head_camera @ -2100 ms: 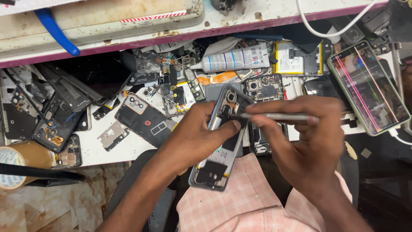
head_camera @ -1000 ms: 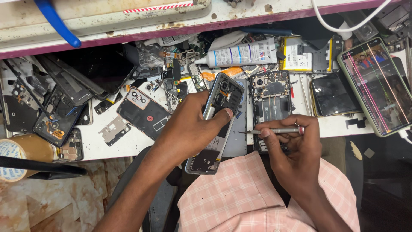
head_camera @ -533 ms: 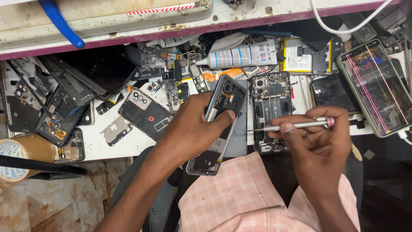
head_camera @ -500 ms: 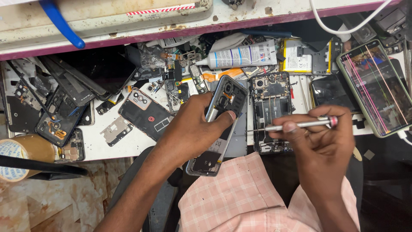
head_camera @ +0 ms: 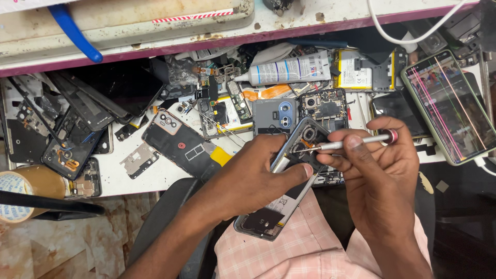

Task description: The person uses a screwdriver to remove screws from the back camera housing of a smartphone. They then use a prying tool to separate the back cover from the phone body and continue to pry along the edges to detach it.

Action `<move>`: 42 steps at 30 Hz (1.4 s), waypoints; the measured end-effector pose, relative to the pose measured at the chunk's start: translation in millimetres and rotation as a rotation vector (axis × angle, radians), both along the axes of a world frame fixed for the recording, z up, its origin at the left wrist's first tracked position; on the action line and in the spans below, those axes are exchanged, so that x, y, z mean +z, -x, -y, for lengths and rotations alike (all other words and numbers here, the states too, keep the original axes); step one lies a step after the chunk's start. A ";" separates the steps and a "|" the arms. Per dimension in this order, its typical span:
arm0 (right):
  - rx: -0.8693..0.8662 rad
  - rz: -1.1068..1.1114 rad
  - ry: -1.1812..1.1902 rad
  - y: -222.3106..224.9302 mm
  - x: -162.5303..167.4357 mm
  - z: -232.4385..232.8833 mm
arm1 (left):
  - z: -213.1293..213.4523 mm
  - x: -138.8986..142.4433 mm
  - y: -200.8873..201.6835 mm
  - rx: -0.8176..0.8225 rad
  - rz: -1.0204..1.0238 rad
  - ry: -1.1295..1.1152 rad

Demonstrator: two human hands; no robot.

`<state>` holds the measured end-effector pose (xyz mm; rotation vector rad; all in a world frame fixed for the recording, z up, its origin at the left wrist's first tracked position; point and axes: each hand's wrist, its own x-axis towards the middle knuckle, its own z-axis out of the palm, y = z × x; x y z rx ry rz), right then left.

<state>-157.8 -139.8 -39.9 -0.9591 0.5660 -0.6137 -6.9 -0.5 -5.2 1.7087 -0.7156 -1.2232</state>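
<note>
Since half a second ago the right hand (head_camera: 385,175) has swung the screwdriver (head_camera: 356,141) over from the bare circuit board on the bench, so its tip now sits on the camera corner of the opened phone (head_camera: 287,178), near the middle of the frame. That hand is closed around the tool, thumb and fingertips pinching the silver shaft, red cap pointing to the right.

The left hand (head_camera: 253,178) hasn't really budged. It's wrapped around the phone from the left side, thumb lying across the middle, keeping it tilted above the pink checked cloth (head_camera: 289,248) at the bottom of the frame. The phone's back cover is already off, so you can see into the frame and the dark lower section. Whether any screws are out yet is too small to tell.

Progress-wise, it looks like the early-to-middle part of a teardown or repair: shell open, driver just landed on the top corner, internals seemingly in place.

Everything else is bench clutter. A grey back cover (head_camera: 274,116) lies just above the phone, a circuit board (head_camera: 324,106) beside it, a glue tube (head_camera: 289,70) higher up, a phone with a cracked, striped screen (head_camera: 449,106) at the right edge, and a roll of tape (head_camera: 23,191) far left.
</note>
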 end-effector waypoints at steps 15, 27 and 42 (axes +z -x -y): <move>-0.028 -0.027 0.045 -4.9 2.1 -4.3 | 0.5 3.7 1.4 0.025 0.058 0.031; -0.037 -0.001 0.044 -3.5 -0.9 -5.8 | -0.7 1.4 1.8 0.030 0.029 0.108; -0.086 -0.006 0.174 -2.3 0.4 -12.5 | 3.1 13.4 2.2 0.048 0.069 -0.130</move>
